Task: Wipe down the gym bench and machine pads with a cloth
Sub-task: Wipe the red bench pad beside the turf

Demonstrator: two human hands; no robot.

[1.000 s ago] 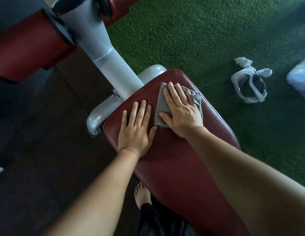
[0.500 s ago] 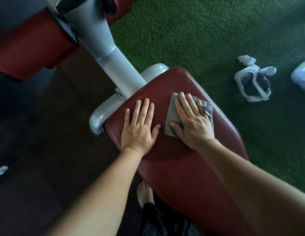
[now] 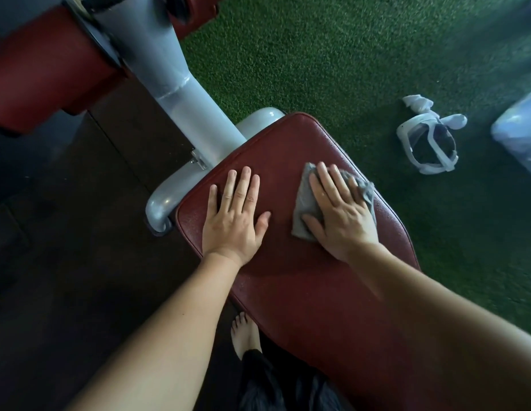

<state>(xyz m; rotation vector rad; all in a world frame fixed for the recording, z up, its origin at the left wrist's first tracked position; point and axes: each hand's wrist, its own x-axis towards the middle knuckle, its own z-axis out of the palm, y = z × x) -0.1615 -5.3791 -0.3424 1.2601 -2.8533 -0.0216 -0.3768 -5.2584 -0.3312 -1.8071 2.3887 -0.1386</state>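
at far left the dark red machine pads (image 3: 45, 72) hang off a smooth grey metal post (image 3: 169, 84); i judge them not yet wiped. the left hand (image 3: 233, 216) lies flat on the bench (image 3: 288, 292), fingers straight and close together, thumb out, only bracing. the bench is padded red vinyl with a rounded, piped rim; pale specks on it may be droplets, though the view is too dim to be sure. the step in hand is wiping its top end. the cloth (image 3: 304, 209), a thin grey folded rag, sits near the bench's right edge under the right hand (image 3: 340, 216), which presses it with straight, slightly spread fingers. the next move calls for firm strokes down the length, cloth kept flat. on the green turf (image 3: 317, 54) lies a white strapped headset (image 3: 425, 146).
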